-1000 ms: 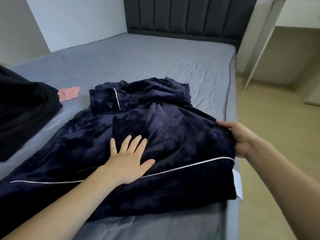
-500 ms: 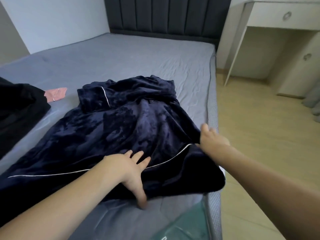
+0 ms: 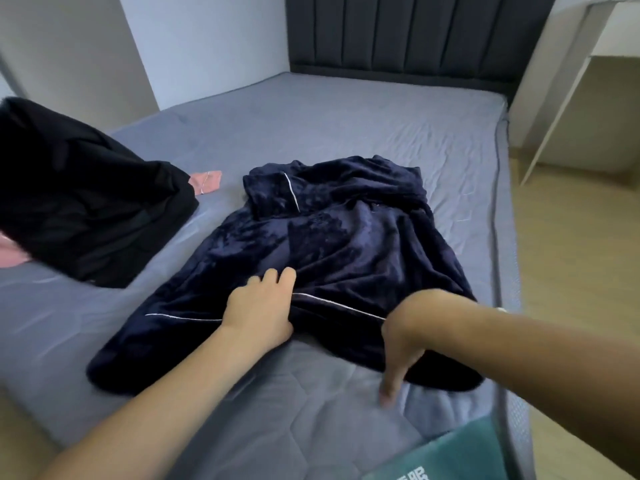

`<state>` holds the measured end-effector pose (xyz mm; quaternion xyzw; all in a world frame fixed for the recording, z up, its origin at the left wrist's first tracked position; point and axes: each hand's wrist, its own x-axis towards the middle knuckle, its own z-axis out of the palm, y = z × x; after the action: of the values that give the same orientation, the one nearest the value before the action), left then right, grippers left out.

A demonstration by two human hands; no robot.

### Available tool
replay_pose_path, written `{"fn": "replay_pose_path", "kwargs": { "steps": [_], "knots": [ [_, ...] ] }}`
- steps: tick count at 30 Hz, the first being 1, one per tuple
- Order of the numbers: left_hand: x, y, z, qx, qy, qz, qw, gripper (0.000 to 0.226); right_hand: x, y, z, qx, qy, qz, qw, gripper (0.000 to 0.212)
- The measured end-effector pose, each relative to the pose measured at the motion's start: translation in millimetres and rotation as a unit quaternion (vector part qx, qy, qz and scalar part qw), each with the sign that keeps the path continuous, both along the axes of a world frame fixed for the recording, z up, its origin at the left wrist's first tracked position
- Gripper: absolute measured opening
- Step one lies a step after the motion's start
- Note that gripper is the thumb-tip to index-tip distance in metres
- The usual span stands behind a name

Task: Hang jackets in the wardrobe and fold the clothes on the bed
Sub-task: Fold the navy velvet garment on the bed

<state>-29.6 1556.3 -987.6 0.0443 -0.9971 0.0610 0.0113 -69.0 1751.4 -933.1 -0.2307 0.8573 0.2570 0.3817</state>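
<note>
Clothing is lying across the grey bed (image 3: 346, 133), and, reading from nine o'clock toward three, a black garment (image 3: 83, 202) is sitting heaped at the far left edge, with pink fabric (image 3: 205, 181) peeking out just beside its right corner and another pink scrap at its lower left; these look set aside, waiting their turn. Toward the centre, a navy plush robe (image 3: 346, 251) with white piping is lying spread on the mattress, collar pointing toward twelve o'clock and hem toward six, flat enough to be folded where it is. At its lower middle the left hand (image 3: 259, 310) is resting on the fabric right at the piping line, fingers bunched and curling into the plush, seemingly gathering it or pinning it so the cloth does not slide while the other side is worked; whether the fingers are actually clamping a pinch of cloth I cannot tell. Further toward four o'clock the right hand (image 3: 403, 344) is reaching down at the robe's lower right edge, fingers together and pointing down with the tips at the sheet, probably going under the hem to lift it for a fold; whether it is gripping anything is unclear. A teal object (image 3: 450, 455) is showing at five o'clock, and a white desk (image 3: 571, 81) is standing at two o'clock.
</note>
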Motion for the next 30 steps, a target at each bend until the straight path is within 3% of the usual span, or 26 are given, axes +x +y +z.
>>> {"fn": "replay_pose_path", "kwargs": {
  "steps": [1,2,5,9,11,13,15,16,18,20,22,24,26,28,30],
  "knots": [
    [8.4,-1.9,-5.3,-0.018,-0.022,0.011,1.000,0.066,5.7,-1.2,-14.9,0.081,0.007,0.010,0.997,0.090],
    [16.6,-3.8,-10.9,-0.038,-0.036,0.020,0.998,0.066,7.3,-1.7,-26.8,0.104,0.033,0.010,0.994,0.096],
    [21.7,-13.5,-11.9,-0.103,0.027,0.018,0.994,0.049,-5.4,-4.5,-37.1,0.056,0.155,0.030,0.986,0.104],
    [-11.2,-31.8,32.9,-0.091,0.203,-0.048,0.974,0.035,-40.3,-4.9,-10.2,-0.117,0.286,0.104,0.945,0.048],
    [-18.2,-32.3,51.1,-0.071,0.143,-0.023,0.987,0.036,-58.1,1.7,10.2,-0.141,0.331,0.121,0.925,0.032],
    [-18.0,-26.7,59.4,-0.080,-0.037,-0.001,0.996,0.033,-69.2,12.8,26.2,-0.113,0.338,0.129,0.925,0.032],
    [-12.8,-7.2,69.0,-0.043,-0.274,-0.020,0.961,0.029,-63.5,17.3,40.8,-0.013,0.244,0.110,0.963,0.035],
    [-10.5,5.7,75.2,-0.034,-0.348,-0.039,0.936,0.029,-56.9,17.1,45.3,0.065,0.177,0.096,0.977,0.031],
    [-8.6,34.2,90.7,-0.017,-0.428,-0.057,0.902,0.031,-40.3,16.9,56.4,0.188,0.085,0.088,0.974,0.015],
    [-11.5,50.7,103.5,0.077,-0.500,-0.021,0.862,0.037,-37.0,17.4,65.3,0.233,0.055,0.099,0.966,0.016],
    [-21.6,47.8,112.6,0.130,-0.531,0.032,0.837,0.042,-47.6,25.2,76.1,0.244,0.062,0.088,0.964,0.016],
    [-34.7,33.6,116.8,0.125,-0.538,0.097,0.828,0.043,-67.0,38.3,80.2,0.229,0.121,0.040,0.965,0.016],
    [-48.6,17.1,118.5,0.108,-0.532,0.148,0.827,0.042,-89.0,53.6,79.4,0.166,0.199,-0.024,0.966,0.036],
    [-59.8,3.1,120.7,0.017,-0.500,0.127,0.857,0.024,-110.0,65.2,76.0,0.144,0.221,-0.104,0.959,0.048],
    [-70.4,-10.1,127.7,-0.104,-0.393,0.073,0.911,0.008,-127.5,62.1,82.2,0.203,0.197,-0.204,0.937,0.047]
  ]
}}
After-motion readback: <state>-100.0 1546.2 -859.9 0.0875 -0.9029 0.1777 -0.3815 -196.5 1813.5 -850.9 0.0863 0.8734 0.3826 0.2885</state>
